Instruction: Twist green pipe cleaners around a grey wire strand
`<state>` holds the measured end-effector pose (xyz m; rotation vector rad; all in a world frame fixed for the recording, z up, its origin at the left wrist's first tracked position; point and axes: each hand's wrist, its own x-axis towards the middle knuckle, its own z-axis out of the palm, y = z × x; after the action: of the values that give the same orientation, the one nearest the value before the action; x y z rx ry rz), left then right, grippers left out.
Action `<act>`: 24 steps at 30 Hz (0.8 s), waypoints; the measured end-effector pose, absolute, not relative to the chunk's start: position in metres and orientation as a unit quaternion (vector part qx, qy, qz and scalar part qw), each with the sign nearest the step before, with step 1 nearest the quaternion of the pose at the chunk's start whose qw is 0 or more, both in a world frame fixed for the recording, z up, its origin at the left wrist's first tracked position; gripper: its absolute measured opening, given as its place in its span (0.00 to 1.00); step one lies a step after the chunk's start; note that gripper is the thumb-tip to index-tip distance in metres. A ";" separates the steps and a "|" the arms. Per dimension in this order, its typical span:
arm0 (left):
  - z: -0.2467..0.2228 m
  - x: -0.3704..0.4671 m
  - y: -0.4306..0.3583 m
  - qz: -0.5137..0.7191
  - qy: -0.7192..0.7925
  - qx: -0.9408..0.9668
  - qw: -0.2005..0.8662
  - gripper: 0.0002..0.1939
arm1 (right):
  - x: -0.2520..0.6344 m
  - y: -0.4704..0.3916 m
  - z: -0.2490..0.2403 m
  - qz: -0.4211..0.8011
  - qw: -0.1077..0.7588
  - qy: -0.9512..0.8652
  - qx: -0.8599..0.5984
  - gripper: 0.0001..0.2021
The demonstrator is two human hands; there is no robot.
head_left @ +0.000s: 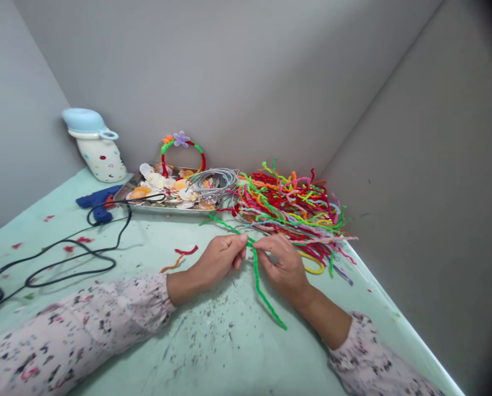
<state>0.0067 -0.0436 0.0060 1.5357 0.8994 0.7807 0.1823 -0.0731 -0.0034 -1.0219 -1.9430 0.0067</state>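
Note:
A green pipe cleaner is pinched between my two hands near the middle of the table. One end hangs down toward the front, while a green length runs up and left behind my fingers. My left hand grips it between thumb and fingers. Close beside it on the right, my right hand pinches the same green strand. Just behind my hands lies a big pile of coloured pipe cleaners. Whether the green strand is one piece or two is hidden by my fingertips.
Behind are a metal tray of shells, coiled grey wire and a decorated hoop. At left stand a white bottle and a blue glue gun near black cable. Orange and red scraps lie beside my left wrist.

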 end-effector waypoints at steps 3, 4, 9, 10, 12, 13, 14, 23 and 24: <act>0.006 0.006 -0.043 0.330 0.382 0.653 0.564 0.26 | 0.182 -0.073 -0.004 -0.004 0.453 -0.792 -0.410 0.08; 0.007 0.006 -0.043 0.330 0.381 0.654 0.564 0.26 | 0.182 -0.073 -0.005 -0.006 0.451 -0.793 -0.410 0.08; 0.007 0.005 -0.044 0.331 0.378 0.654 0.565 0.26 | 0.183 -0.075 -0.004 -0.034 0.434 -0.800 -0.413 0.08; 0.007 0.005 -0.043 0.332 0.376 0.655 0.566 0.26 | 0.183 -0.076 -0.003 -0.042 0.428 -0.803 -0.412 0.08; 0.006 0.005 -0.043 0.332 0.377 0.653 0.566 0.26 | 0.183 -0.077 -0.003 -0.056 0.414 -0.811 -0.410 0.08; 0.006 0.006 -0.043 0.332 0.379 0.652 0.566 0.26 | 0.184 -0.077 -0.003 -0.063 0.406 -0.815 -0.410 0.08; 0.006 0.006 -0.043 0.332 0.382 0.651 0.566 0.26 | 0.184 -0.077 -0.004 -0.069 0.397 -0.818 -0.411 0.08; 0.006 0.007 -0.043 0.336 0.384 0.636 0.579 0.26 | 0.184 -0.079 -0.004 -0.109 0.356 -0.829 -0.416 0.09; 0.006 0.007 -0.042 0.337 0.385 0.633 0.581 0.26 | 0.184 -0.079 -0.004 -0.114 0.351 -0.831 -0.416 0.09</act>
<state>0.0066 -0.0425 0.0062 1.4791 0.9001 0.7873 0.1835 -0.0787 -0.0036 -1.0783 -2.1522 -0.2949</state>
